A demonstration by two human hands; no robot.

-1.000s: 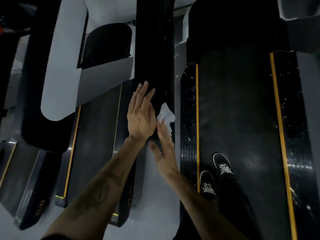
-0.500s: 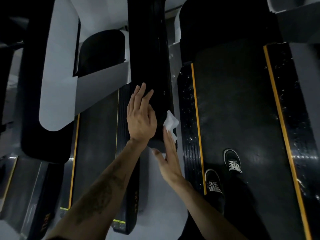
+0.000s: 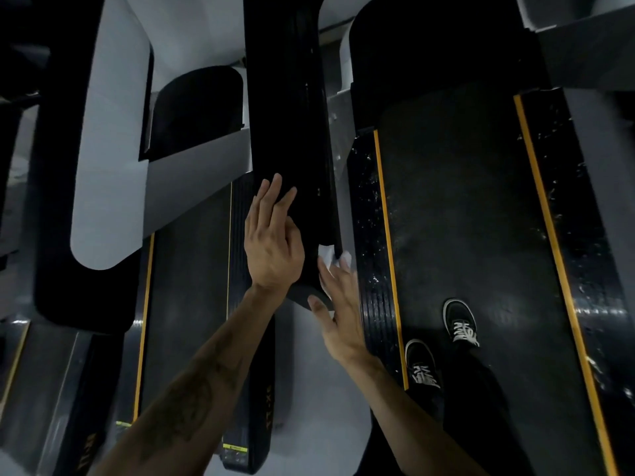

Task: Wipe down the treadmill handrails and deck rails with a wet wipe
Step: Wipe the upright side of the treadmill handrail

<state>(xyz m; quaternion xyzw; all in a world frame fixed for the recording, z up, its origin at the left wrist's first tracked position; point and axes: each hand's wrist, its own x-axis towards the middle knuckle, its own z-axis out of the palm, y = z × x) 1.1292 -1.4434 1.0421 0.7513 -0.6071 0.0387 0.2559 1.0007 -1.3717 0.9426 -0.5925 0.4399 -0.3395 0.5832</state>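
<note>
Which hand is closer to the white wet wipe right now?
Right. The right hand presses the wet wipe against the black handrail with straight fingers; the left hand lies flat on the handrail just left of the wipe, apart from it.

Matt black handrail; crumpled white wet wipe; glossy, speckled deck rail

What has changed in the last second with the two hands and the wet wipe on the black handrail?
The right hand has slid the wet wipe back along the right side of the black handrail, toward its near end, with straight fingers pressing it on. The left hand stayed flat on the rail's left side. Both shoes remain on the treadmill belt.
</note>
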